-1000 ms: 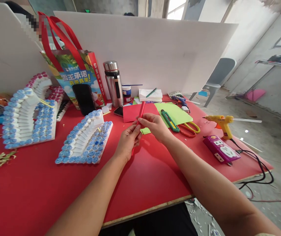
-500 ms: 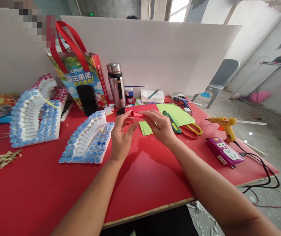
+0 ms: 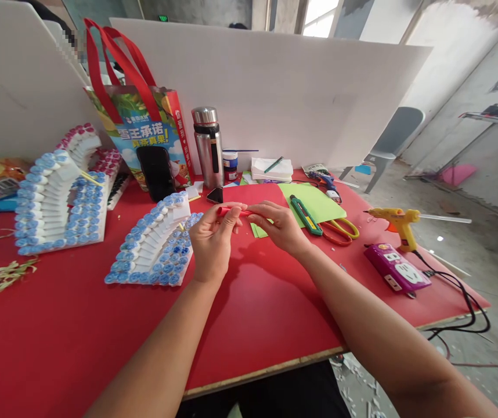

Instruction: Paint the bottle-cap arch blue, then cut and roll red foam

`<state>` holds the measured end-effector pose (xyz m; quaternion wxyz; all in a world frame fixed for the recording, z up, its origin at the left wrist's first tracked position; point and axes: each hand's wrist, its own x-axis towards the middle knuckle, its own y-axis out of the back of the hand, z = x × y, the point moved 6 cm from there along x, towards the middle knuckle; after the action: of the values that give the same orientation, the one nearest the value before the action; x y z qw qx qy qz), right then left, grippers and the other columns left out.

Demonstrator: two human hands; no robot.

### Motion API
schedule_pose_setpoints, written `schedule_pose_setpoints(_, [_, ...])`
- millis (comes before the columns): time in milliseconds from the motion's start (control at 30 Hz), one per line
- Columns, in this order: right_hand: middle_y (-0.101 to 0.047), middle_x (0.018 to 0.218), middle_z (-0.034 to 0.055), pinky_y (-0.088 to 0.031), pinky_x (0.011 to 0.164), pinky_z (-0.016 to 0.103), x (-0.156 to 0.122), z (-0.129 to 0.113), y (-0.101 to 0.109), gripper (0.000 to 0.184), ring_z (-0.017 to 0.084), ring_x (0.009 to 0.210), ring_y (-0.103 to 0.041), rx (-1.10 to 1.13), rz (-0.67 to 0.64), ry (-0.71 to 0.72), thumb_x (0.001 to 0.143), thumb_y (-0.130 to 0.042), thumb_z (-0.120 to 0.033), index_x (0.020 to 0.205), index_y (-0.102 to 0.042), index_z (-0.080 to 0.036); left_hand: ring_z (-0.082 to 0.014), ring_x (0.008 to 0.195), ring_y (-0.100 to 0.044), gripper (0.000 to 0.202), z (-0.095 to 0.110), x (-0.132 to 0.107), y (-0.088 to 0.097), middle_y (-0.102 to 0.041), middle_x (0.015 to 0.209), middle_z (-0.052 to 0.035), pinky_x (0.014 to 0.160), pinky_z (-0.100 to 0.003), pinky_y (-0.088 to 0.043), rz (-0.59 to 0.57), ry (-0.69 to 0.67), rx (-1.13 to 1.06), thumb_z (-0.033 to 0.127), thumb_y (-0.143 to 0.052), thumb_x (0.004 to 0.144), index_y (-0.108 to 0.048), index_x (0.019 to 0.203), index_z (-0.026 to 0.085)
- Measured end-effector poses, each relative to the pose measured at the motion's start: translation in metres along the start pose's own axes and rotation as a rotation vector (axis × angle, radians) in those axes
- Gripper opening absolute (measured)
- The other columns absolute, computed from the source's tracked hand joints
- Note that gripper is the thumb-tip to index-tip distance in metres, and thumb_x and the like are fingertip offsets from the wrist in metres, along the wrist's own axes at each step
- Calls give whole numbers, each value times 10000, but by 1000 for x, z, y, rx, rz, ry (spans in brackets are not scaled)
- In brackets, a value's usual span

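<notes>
Between my two hands is a small roll of red paper, held above the red table. My left hand grips its left end, with thumb and fingers closed around it. At the other end my right hand pinches the paper; my fingers partly hide it. Just behind my hands lie light green paper sheets and a flat red sheet. A green utility knife and scissors with red and yellow handles rest to the right of my right hand.
Left of my hands stand white models with blue paper rolls. Behind are a shopping bag, a phone and a steel flask. To the right, a yellow glue gun stands by a purple power strip with trailing cables.
My left thumb and fingers have closed onto the red roll, whose open end showed before. Both hands have lowered slightly, and the roll looks flatter between them.
</notes>
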<state>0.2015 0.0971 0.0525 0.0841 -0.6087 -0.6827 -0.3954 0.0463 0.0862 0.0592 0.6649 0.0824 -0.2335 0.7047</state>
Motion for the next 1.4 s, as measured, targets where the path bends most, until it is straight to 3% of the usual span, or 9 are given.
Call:
schedule_pose_setpoints(200, [-548, 583, -28, -311, 482, 203, -5, 10, -10, 414, 76, 493, -391, 298, -227, -343, 928, -572, -545, 911, -742, -168, -60, 575, -532, 248, -27, 18, 8, -755, 874, -93, 539, -200, -423, -108, 256, -258, 374, -790, 788, -750, 824, 132])
schedule_pose_setpoints(367, [-439, 547, -68, -183, 395, 178, -15, 17, -29, 469, 37, 416, -235, 680, -421, -636, 895, -610, -584, 981, -696, -132, -52, 567, -527, 256, -37, 23, 13, -754, 885, -103, 531, -187, -426, -233, 320, -263, 367, -794, 790, -759, 825, 116])
schedule_pose_setpoints(600, [-403, 559, -86, -158, 388, 165, -18, 15, -39, 394, 26, 409, -180, 891, -465, -743, 921, -593, -535, 943, -644, -145, -63, 572, -527, 225, -53, 18, 5, -748, 847, -94, 556, -212, -461, -266, 409, -366, 276, -841, 737, -765, 870, 111])
schedule_pose_setpoints(700, [-501, 616, -49, -262, 428, 190, -18, 16, -37, 345, 52, 433, -308, 690, -497, -705, 948, -553, -485, 1011, -638, -157, -49, 560, -525, 234, -59, 22, 13, -746, 827, -93, 511, -174, -422, -151, 413, -373, 264, -858, 708, -756, 839, 99])
schedule_pose_setpoints(933, [-650, 812, 54, -247, 579, 271, -6, 7, -28, 297, 134, 632, -501, -513, -305, -291, 1037, -414, -340, 962, -650, -177, -50, 536, -550, 216, -75, 21, 28, -746, 783, -93, 451, -146, -390, 102, 524, -363, 210, -852, 698, -733, 817, 76])
schedule_pose_setpoints(1067, [-688, 891, 81, -225, 590, 290, -8, 7, -31, 321, 162, 674, -549, -684, -324, -250, 1049, -392, -366, 1072, -663, -197, -56, 557, -581, 148, -79, 16, 25, -745, 801, -88, 449, -139, -407, 123, 597, -403, 162, -806, 746, -725, 825, 67])
schedule_pose_setpoints(1200, [-656, 765, 46, -272, 594, 265, -7, 14, -31, 309, 135, 621, -512, -456, -297, -313, 1026, -450, -344, 944, -696, -177, -55, 552, -580, 75, -78, 16, 25, -745, 804, -97, 467, -143, -432, 116, 614, -398, 121, -758, 782, -719, 811, 64])
schedule_pose_setpoints(1300, [-571, 624, -6, -304, 539, 227, -11, 27, -32, 295, 93, 519, -437, -25, -287, -535, 992, -505, -359, 885, -694, -159, -53, 548, -569, 72, -76, 18, 23, -740, 797, -99, 468, -142, -426, 75, 589, -407, 126, -752, 788, -721, 808, 64])
schedule_pose_setpoints(1400, [-497, 572, -43, -229, 427, 187, -19, 34, -37, 319, 48, 420, -285, 465, -351, -792, 971, -537, -426, 967, -681, -141, -47, 547, -557, 125, -74, 21, 21, -735, 790, -91, 462, -138, -410, -6, 548, -443, 162, -801, 752, -724, 797, 75])
